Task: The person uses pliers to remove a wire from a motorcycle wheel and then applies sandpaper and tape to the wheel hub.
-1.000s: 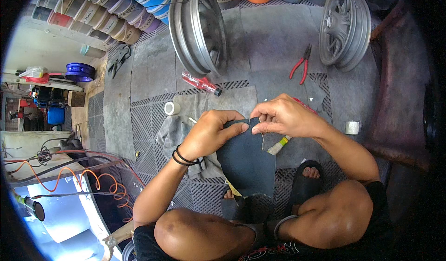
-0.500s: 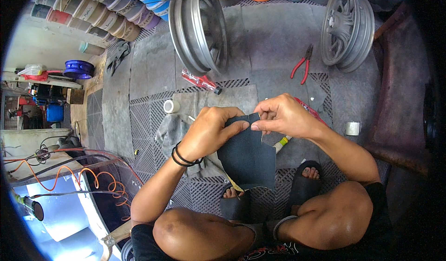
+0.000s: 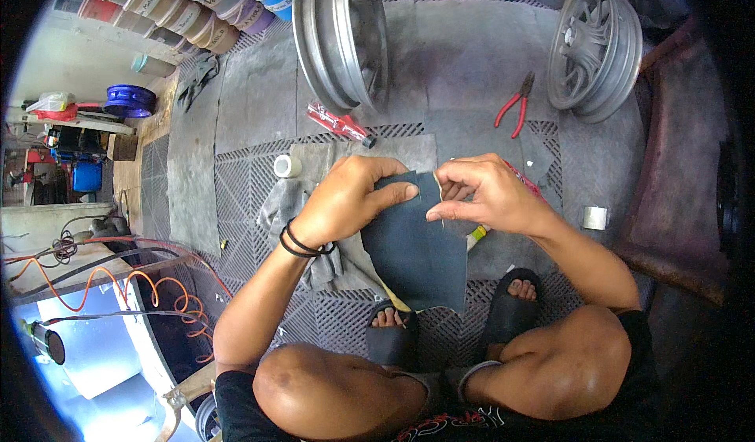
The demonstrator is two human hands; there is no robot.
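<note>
A dark sheet of sandpaper with ragged, torn edges hangs between my hands, in front of my knees. A yellowish back shows at its lower left corner. My left hand pinches the upper left part, with the thumb on the dark face and the fingers mostly hidden behind. My right hand is at the torn upper right edge, its thumb tip against the sheet and its other fingers curled; their contact with the paper is partly hidden. Beneath the sheet, a grey cloth lies on the floor.
Two metal wheel rims stand ahead. Red-handled pliers, a red packet, a white tape roll and a white cylinder lie on the matted floor. Paint buckets line the back left; an orange coiled hose hangs left.
The right thumb has moved down along the sheet's edge, and its gap from the index finger has widened. The hands are slightly farther apart. The view has shifted a little.
</note>
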